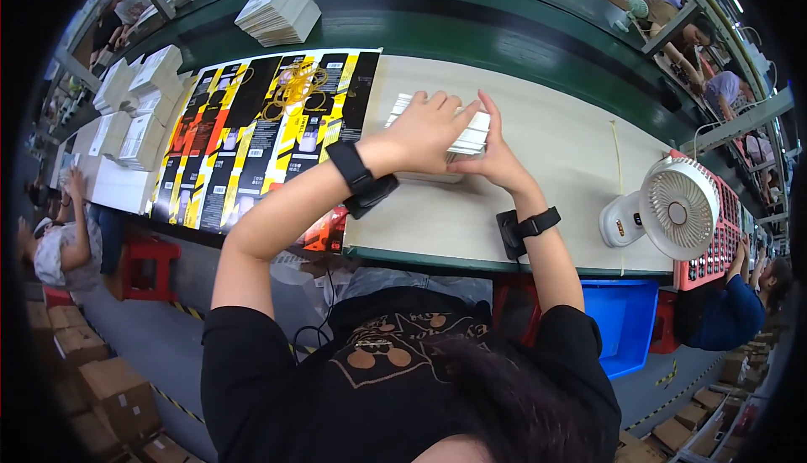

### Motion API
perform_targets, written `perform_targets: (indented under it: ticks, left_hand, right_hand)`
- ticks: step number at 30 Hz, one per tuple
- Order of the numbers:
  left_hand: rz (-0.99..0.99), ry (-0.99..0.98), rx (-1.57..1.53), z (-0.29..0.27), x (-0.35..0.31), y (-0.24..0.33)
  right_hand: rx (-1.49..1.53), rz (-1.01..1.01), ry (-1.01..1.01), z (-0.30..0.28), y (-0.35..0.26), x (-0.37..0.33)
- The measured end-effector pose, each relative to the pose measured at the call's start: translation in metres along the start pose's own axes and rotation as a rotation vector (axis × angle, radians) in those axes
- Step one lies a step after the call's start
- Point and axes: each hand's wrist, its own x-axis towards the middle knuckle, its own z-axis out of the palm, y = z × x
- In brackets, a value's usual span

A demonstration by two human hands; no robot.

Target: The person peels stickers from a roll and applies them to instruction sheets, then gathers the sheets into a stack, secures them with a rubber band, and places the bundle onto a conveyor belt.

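Note:
Over the pale tabletop, a stack of white folded leaflets point(476, 133) sits between my two hands. My left hand point(422, 133) lies across its top and left side, with the fingers bent over it. At the right end, my right hand point(499, 153) grips the stack, its thumb near the lower edge and its fingers up along the side. Much of the stack is hidden under the left hand. A tangle of yellow rubber bands point(296, 89) rests to the left on printed black-and-yellow sheets point(265, 139).
On the right stand a white fan point(677, 208) and a pink tray point(730, 215) of small parts. Below the table edge is a blue bin point(619, 328). More leaflet stacks point(280, 13) lie on the green conveyor point(420, 17) and far left. Co-workers sit on both sides.

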Motion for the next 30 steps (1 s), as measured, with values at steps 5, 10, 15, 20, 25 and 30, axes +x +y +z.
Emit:
perform_targets:
  ticks: [5, 10, 15, 20, 25, 30]
  left_hand:
    - [0.071, 0.054, 0.224, -0.015, -0.014, -0.015]
    - [-0.571, 0.374, -1.204, 0.022, -0.044, -0.036]
    - [-0.806, 0.486, -1.864, 0.027, -0.044, -0.021]
    - [-0.796, 0.436, -1.762, 0.016, -0.049, -0.049]
    - [-0.769, 0.389, -0.154, 0.032, -0.097, -0.144]
    - [-0.861, 0.102, 0.003, 0.048, -0.101, -0.170]
  right_hand:
    - [0.066, 0.009, -0.011, -0.004, 0.002, 0.003]
    - [0.119, 0.055, -0.019, 0.010, 0.001, 0.007]
    - [0.202, 0.004, -0.008, 0.021, 0.003, 0.011]
    - [0.178, -0.019, 0.043, 0.018, 0.009, 0.010]
    - [0.127, -0.028, 0.037, 0.020, 0.013, 0.012]
    - [0.151, 0.012, 0.038, 0.024, 0.005, 0.010]
